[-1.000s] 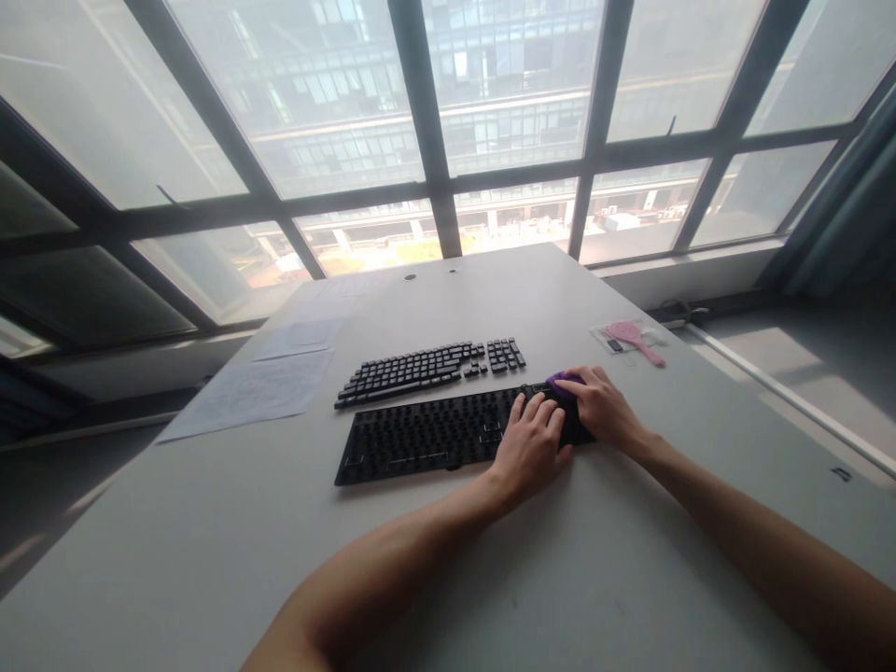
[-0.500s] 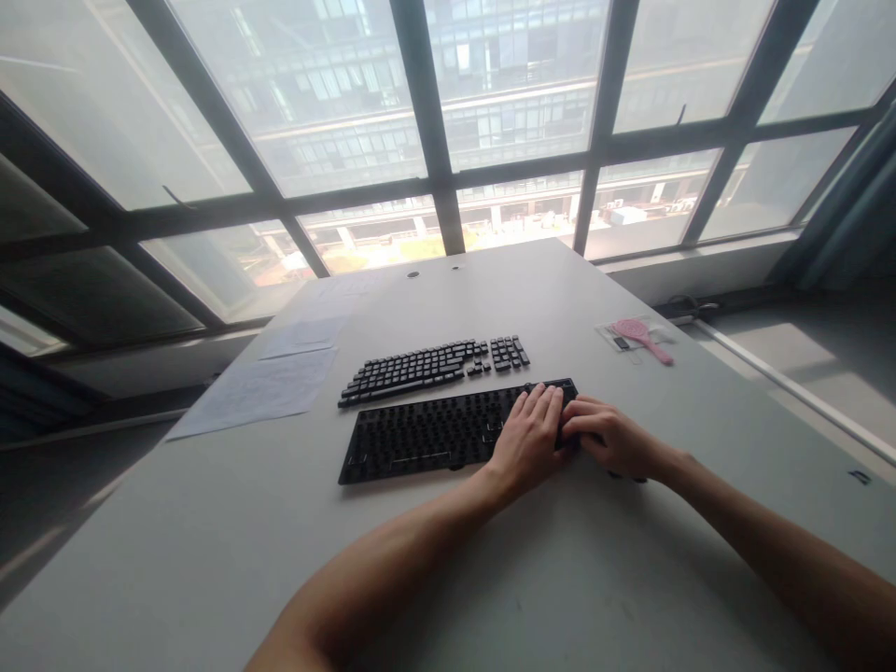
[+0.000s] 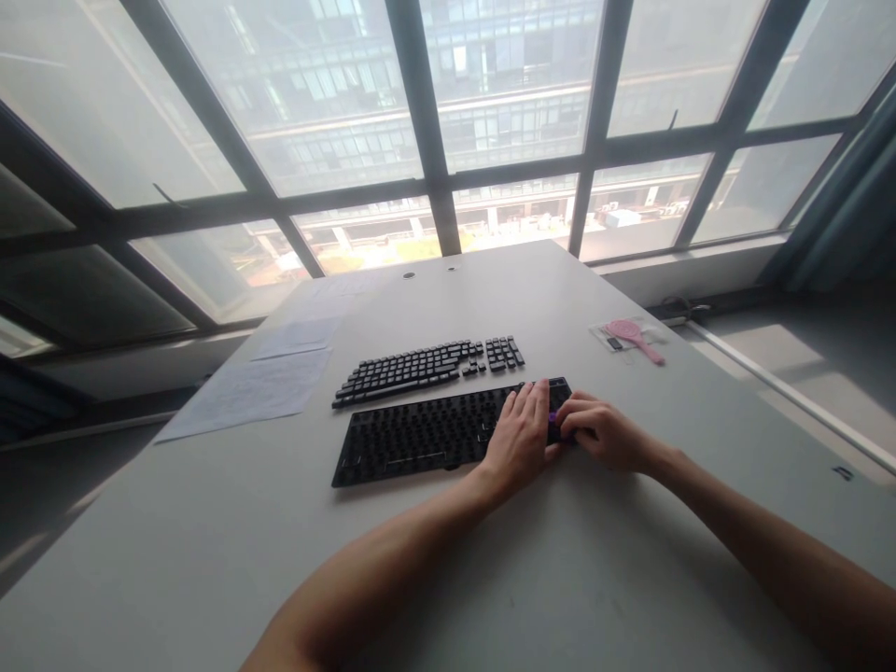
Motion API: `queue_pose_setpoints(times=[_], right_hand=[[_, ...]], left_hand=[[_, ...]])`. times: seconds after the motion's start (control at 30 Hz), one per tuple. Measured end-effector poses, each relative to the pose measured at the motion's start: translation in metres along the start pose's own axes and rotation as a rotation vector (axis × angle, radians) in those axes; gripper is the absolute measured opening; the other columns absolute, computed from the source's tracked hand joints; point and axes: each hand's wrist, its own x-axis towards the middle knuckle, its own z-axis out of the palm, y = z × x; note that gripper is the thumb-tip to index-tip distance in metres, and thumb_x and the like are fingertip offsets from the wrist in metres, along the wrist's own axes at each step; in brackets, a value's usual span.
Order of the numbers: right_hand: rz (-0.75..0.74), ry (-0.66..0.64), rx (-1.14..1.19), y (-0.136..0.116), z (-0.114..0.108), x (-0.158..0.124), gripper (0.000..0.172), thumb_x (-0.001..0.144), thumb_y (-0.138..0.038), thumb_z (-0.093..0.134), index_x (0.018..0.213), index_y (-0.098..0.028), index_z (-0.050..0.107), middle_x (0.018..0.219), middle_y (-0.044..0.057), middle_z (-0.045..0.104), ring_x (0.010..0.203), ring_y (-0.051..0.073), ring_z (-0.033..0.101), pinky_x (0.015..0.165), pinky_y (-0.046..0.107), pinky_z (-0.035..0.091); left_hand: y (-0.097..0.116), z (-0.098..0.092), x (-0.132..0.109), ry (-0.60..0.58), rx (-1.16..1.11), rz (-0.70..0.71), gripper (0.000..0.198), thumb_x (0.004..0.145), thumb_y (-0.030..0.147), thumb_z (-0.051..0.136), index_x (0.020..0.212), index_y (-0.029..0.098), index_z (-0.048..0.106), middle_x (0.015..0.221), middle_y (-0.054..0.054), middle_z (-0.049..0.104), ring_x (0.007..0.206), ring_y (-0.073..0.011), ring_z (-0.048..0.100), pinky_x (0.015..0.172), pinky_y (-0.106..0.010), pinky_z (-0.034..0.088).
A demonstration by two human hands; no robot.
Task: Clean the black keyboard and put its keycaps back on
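Observation:
A black keyboard base with its keycaps off lies on the white table, bare switches showing across it. My left hand rests flat over its right part, fingers stretched out and pressed together. Against the right end, my right hand is closed in a pinch with bent fingers. At its fingertips, beside my left hand, a small purple piece shows; what exactly the pinch holds is hidden. Behind the base, the removed black keycaps are laid out in keyboard order, with the number pad block at their right.
Sheets of paper lie at the table's left edge. To the right are a pink hairbrush-shaped item and a clear plastic bag. A small dark piece sits near the right edge. Large windows stand beyond the table.
A purple piece now shows at my right fingertips. Dark bits seen under my right hand earlier no longer show. My left fingers have shifted slightly; the view has moved a little.

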Motion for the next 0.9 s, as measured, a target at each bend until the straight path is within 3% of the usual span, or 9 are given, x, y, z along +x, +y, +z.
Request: queue_pose_setpoints(times=[0.13,0.23,0.33,0.5,0.73,0.9], right_hand=[[0.031,0.144,-0.051,0.002,0.003,0.002,0.037,0.084,-0.002,0.049,0.098,-0.024,0.076,0.111,0.006,0.073,0.102,0.024,0.060,0.095,0.044,0.053],[0.020,0.098,-0.111,0.001,0.008,0.004,0.047,0.081,-0.001,0.049,0.110,-0.026,0.076,0.123,0.006,0.070,0.108,0.025,0.058,0.099,0.046,0.052],[-0.012,0.003,-0.087,-0.005,0.010,0.006,0.044,0.078,0.001,0.051,0.101,-0.027,0.077,0.116,0.005,0.072,0.104,0.025,0.058,0.095,0.044,0.053],[-0.035,-0.018,0.043,-0.012,0.007,0.005,0.031,0.076,0.000,0.051,0.079,-0.024,0.072,0.089,0.004,0.072,0.090,0.023,0.058,0.085,0.038,0.054],[-0.024,0.060,-0.008,-0.008,0.012,0.006,0.039,0.079,-0.001,0.048,0.097,-0.025,0.073,0.107,0.006,0.072,0.101,0.025,0.056,0.095,0.044,0.052],[-0.027,-0.030,-0.019,-0.012,0.011,0.005,0.030,0.076,0.001,0.051,0.080,-0.023,0.069,0.086,0.004,0.070,0.091,0.023,0.056,0.086,0.038,0.052]], left_hand=[[0.001,-0.001,0.001,0.003,-0.001,-0.002,0.089,0.092,0.045,0.060,0.158,0.007,0.016,0.160,-0.021,0.036,0.150,-0.0330,0.030,0.122,-0.047,0.027],[0.002,0.001,0.001,0.001,-0.007,0.000,0.085,0.092,0.043,0.059,0.158,0.008,0.017,0.160,-0.020,0.035,0.150,-0.0327,0.031,0.122,-0.048,0.027],[0.002,0.002,0.001,-0.010,-0.012,-0.003,0.085,0.092,0.043,0.058,0.158,0.008,0.018,0.160,-0.019,0.036,0.150,-0.0328,0.031,0.122,-0.048,0.028],[0.003,0.001,0.000,-0.004,-0.013,-0.008,0.076,0.093,0.035,0.052,0.157,0.008,0.022,0.159,-0.019,0.038,0.149,-0.0325,0.033,0.122,-0.048,0.026],[0.003,0.000,0.001,-0.007,-0.023,-0.012,0.075,0.095,0.038,0.050,0.157,0.008,0.022,0.159,-0.018,0.038,0.149,-0.0320,0.033,0.122,-0.047,0.027],[0.004,0.003,0.001,0.005,-0.019,-0.020,0.069,0.096,0.029,0.046,0.157,0.009,0.023,0.159,-0.017,0.039,0.149,-0.0306,0.033,0.123,-0.046,0.025]])
